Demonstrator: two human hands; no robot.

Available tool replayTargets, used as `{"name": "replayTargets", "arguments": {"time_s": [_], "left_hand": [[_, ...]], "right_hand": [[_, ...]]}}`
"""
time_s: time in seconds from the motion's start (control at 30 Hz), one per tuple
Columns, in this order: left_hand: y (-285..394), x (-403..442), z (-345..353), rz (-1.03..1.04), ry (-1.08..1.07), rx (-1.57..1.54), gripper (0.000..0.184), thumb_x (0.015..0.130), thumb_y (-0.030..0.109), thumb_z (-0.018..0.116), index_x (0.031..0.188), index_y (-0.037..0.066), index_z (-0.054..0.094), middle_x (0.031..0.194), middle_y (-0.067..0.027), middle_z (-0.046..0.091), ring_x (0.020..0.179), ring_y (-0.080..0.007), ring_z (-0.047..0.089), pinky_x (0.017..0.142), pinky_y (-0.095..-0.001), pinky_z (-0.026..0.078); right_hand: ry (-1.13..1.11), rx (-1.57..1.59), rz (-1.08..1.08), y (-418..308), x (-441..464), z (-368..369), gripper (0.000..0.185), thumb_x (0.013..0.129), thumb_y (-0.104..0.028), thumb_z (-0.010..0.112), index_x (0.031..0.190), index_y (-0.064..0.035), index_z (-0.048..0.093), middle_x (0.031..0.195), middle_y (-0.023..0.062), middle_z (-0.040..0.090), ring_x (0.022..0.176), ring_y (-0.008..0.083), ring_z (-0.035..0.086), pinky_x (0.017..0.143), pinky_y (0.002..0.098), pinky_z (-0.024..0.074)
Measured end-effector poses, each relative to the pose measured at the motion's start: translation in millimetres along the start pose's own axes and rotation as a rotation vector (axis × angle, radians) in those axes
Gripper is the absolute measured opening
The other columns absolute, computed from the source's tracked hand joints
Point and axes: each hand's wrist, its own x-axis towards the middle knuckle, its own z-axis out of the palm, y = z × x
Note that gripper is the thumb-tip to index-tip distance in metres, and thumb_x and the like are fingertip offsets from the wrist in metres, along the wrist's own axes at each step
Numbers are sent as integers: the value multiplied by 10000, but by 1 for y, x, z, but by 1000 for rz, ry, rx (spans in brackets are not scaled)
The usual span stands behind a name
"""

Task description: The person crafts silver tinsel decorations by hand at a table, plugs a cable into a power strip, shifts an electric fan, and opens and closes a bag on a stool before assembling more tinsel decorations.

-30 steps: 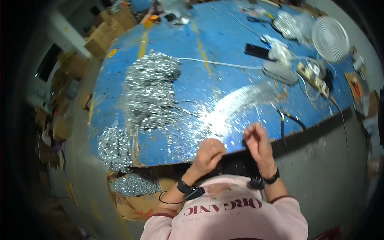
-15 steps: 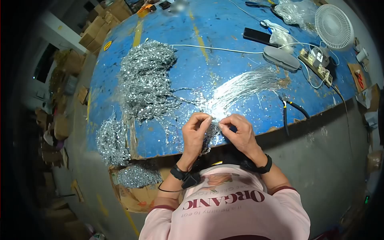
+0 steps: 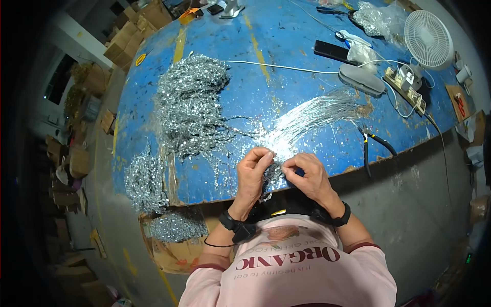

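Note:
My left hand (image 3: 251, 175) is pinched at the front edge of the blue table (image 3: 245, 102), thumb against index finger. Close to its right, my right hand (image 3: 308, 175) is pinched too. Dark silvery strands (image 3: 272, 176) hang between the hands; what exactly each fingertip grips is too small to tell. Just beyond my fingers, a fan of thin silver wires (image 3: 317, 113) lies under a bright glare, with loose glitter around it. A large heap of silver sequin strands (image 3: 190, 105) rests to the left, and a smaller bunch (image 3: 144, 181) lies at the table's left corner.
Pliers (image 3: 377, 143) lie at the right edge. Behind them are a grey case (image 3: 361, 79), a power strip (image 3: 404, 91), a white fan (image 3: 428, 39), a black phone-like object (image 3: 331, 51) and cables. A cardboard box (image 3: 174, 250) with silver material stands below the left corner.
My hands have come closer together over the table edge, from a wider, blurred position, and both are now pinched. Dark strands now show between them.

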Motion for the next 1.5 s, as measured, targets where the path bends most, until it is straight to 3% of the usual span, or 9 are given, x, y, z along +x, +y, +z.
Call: {"name": "replayTargets", "arguments": {"time_s": [0.27,0.43,0.53,0.7,0.77,0.8,1.07,1.27,1.5], "left_hand": [[-2,-2,3,117,-18,165,41,893,37,542,877,2,557,897,-48,573,845,-106,530,784,-230,418],[-2,-11,10,213,-84,261,35,861,8,553,885,33,558,1111,-87,504,1025,-140,484,835,-250,396],[0,-16,21,257,-126,248,33,845,39,592,873,53,583,1209,-107,473,1130,-184,420,909,-305,350],[-4,-16,22,178,-177,146,25,873,22,553,892,5,548,1254,-99,425,816,-101,543,705,-233,473],[-4,-18,22,63,-174,84,44,902,32,509,881,7,540,1241,-106,441,768,-87,530,716,-235,463],[-3,-19,27,16,-156,-9,59,906,45,519,871,7,548,1214,-98,470,764,-82,527,716,-229,457],[-2,-6,8,2,-173,110,95,866,38,592,951,-2,603,1113,-89,548,888,-128,551,780,-258,453],[24,1,-6,556,-230,866,212,746,9,674,955,34,652,993,-79,605,1013,-249,531,898,-355,408],[35,2,-3,641,-303,962,168,710,21,701,868,54,652,949,-74,607,1021,-283,518,894,-384,401]], "right_hand": [[-10,-23,-8,-3,-2,-6,71,758,-104,664,777,-64,608,691,51,584,627,206,559,624,340,397],[205,122,-39,-6,3,-8,257,755,-107,701,978,-35,595,945,109,628,933,259,593,772,325,477],[-115,818,386,0,-4,2,173,865,-56,614,1020,8,574,961,65,632,888,117,597,760,243,480],[-147,750,400,6,-8,-7,113,867,-45,610,955,25,612,854,53,647,788,100,607,724,223,491],[-192,593,463,1,-5,-15,132,883,-95,602,948,20,616,858,49,641,782,99,605,719,219,488],[-156,889,437,11,-9,-6,131,892,-111,593,941,8,614,858,40,634,784,95,605,726,218,488],[-119,946,458,19,-9,0,101,900,-106,580,930,-12,601,840,23,625,779,79,606,723,213,494],[-141,912,473,21,-7,0,106,894,-115,591,921,-13,598,822,18,621,773,72,602,710,207,493],[-188,900,491,13,-5,0,103,886,-114,603,909,-13,597,823,14,615,770,67,595,711,208,493]]}}
